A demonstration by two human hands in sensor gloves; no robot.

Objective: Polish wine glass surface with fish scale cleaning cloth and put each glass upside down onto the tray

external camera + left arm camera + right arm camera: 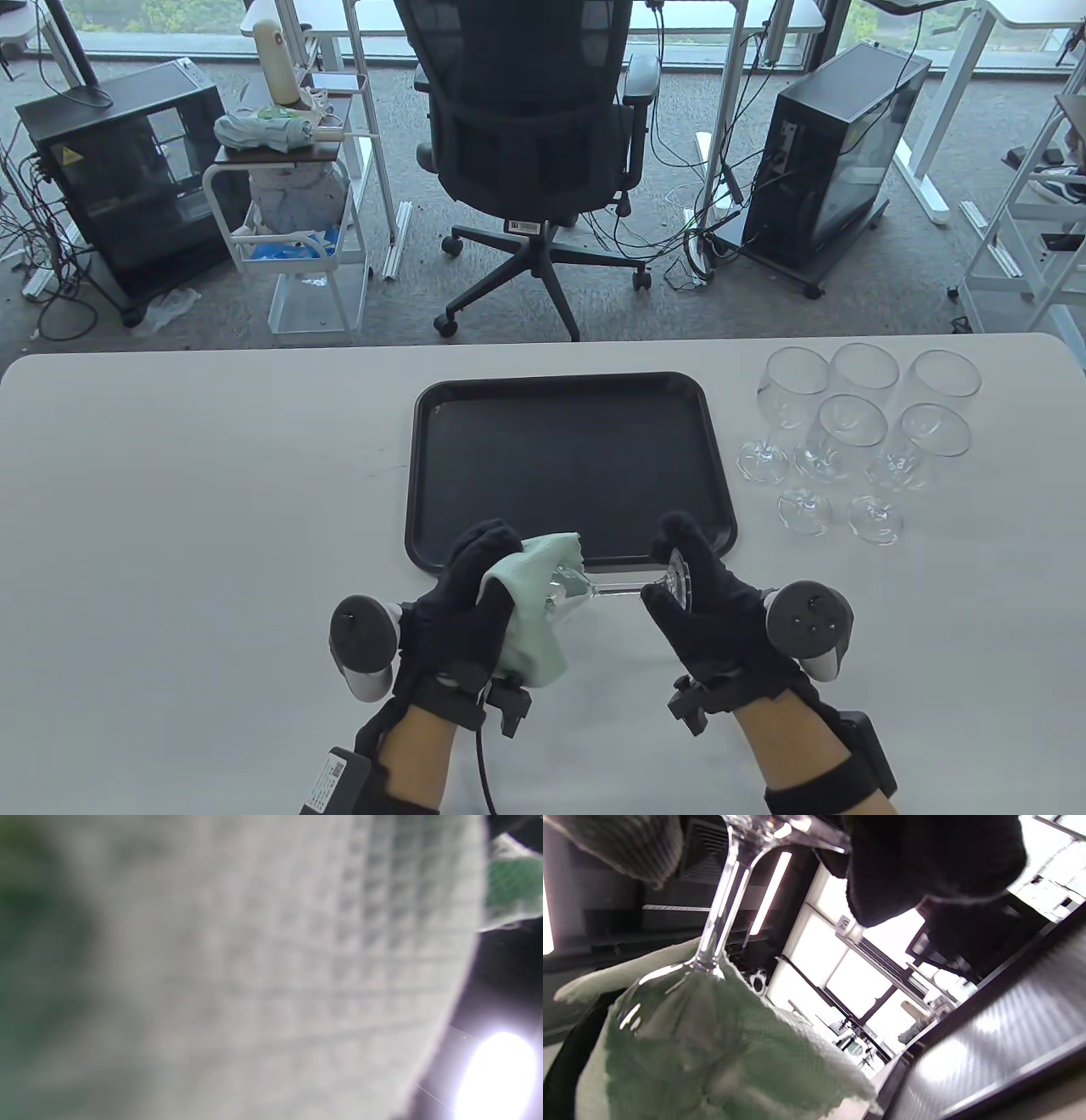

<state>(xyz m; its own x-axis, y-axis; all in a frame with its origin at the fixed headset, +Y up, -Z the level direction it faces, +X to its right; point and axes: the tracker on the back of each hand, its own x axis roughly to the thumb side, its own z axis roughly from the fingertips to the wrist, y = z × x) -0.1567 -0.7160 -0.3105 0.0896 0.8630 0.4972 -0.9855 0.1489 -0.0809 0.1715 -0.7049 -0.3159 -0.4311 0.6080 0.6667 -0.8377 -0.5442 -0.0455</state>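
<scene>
I see the tray (pixel 441 475) at the middle of the table (pixel 170 509). Five upright glasses (pixel 857 441) cluster right of it, near the table's far right corner. At the tray's near edge, my left hand (pixel 471 586) holds the cloth (pixel 530 611) around a sideways glass (pixel 594 587), my right hand (pixel 704 594) on its base.

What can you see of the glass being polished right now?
The glass is clear, stemmed, held on its side above the table's near edge, just in front of the tray. The right hand grips its foot; the stem runs leftward to the bowl, which the left hand wraps in a pale green cloth. In the right wrist view the cloth shows through the bowl. Nothing else touches it.
</scene>
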